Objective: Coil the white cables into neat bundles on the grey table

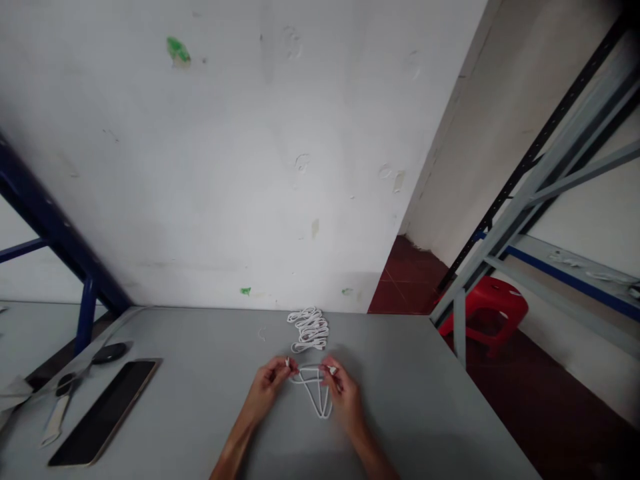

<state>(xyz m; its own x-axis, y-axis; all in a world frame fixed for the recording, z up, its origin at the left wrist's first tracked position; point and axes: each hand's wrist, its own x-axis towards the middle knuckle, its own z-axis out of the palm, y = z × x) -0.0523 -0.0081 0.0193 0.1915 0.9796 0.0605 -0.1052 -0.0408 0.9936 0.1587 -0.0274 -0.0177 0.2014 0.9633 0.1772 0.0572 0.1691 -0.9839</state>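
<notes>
Gray tabletop (200, 373) is stretching across the lower part of the frame, with a scuffed white wall (240, 167) rising behind it. At the bottom center, the left hand (269, 381) is pinching a white cord (323, 416), its thumb and fingers closing near one pale end piece that is poking up above the fingertips. Just beside it, the right hand (347, 395) is pinching the same cord, thumb against fingers, with another small white end piece showing at its fingertips. Between the two hands the cord is crossing over itself in loose loops, and a long bend is hanging down toward the bottom of the frame. Directly above the hands in the frame, a pile of white cords (311, 328) is lying in folded bundles near the wall.

Farther out, at the lower left, a dark phone-like slab (105, 413) is lying at a slant, with a round black object (109, 353) resting above it and a white strap (56, 420) lying to its left. A blue metal post (55, 213) is slanting down the left edge. At the right, a red stool (493, 297) is standing behind a gray metal frame (517, 210) on dark red floor (410, 273).
</notes>
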